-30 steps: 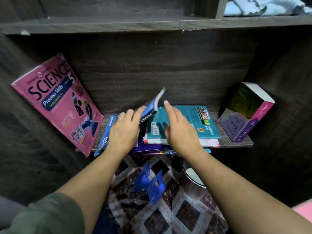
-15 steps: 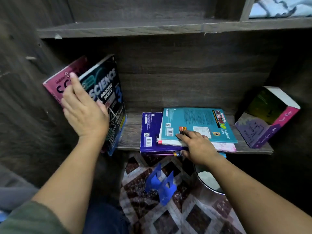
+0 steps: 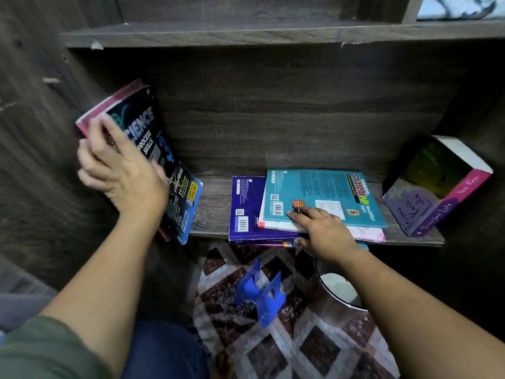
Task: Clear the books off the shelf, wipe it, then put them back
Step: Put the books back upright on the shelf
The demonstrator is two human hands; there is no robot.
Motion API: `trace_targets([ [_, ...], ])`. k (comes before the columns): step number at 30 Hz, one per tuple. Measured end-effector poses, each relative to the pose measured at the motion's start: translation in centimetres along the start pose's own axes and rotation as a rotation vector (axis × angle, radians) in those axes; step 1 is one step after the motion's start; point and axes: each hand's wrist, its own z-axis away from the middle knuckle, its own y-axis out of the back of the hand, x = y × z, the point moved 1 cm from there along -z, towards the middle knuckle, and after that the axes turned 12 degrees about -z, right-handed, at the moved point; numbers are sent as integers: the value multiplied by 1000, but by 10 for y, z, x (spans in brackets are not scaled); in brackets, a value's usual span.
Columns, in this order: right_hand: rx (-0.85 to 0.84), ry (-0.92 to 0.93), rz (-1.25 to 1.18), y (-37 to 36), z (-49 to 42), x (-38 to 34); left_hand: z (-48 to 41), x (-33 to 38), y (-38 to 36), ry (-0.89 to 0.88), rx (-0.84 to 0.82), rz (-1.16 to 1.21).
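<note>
My left hand (image 3: 120, 170) presses flat on a dark Science Process Skills book (image 3: 175, 187), which stands tilted against a pink book (image 3: 109, 102) at the shelf's left wall. A teal book (image 3: 322, 192) lies on top of a purple book (image 3: 246, 203) in a flat stack in the middle of the shelf board (image 3: 213, 212). My right hand (image 3: 322, 233) holds the teal book at its front edge, fingers on the cover and thumb down at the stack's front. A thick purple and pink book (image 3: 437, 187) leans at the right end.
Two blue bookends (image 3: 259, 294) stand on the patterned floor (image 3: 300, 351) below the shelf. A round metal container (image 3: 336, 285) sits under my right forearm. Another shelf board (image 3: 246, 34) runs close above. Bare board shows between the leaning books and the stack.
My left hand lifted the dark science book off the stack and stood it against the pink book at the left. My right hand slid to the teal book's front edge.
</note>
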Motion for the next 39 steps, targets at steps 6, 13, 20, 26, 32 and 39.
trace_targets([
  [6, -47, -84, 31, 18, -1, 10, 44, 50, -12, -621, -61, 52],
  [13, -110, -268, -79, 30, 11, 44, 113, 95, -38, -1208, -425, 87],
  [20, -80, -212, -55, 19, 16, 41, 135, 101, -59, -1154, -684, 124],
  [26, 6, -131, -90, 29, 19, 30, 130, 101, -61, -1143, -686, 139],
  [32, -75, -359, -28, 20, 20, 31, 133, 106, -51, -1056, -716, 152],
  [39, -55, -235, -20, 24, 17, 15, 136, 111, -33, -969, -463, -186],
])
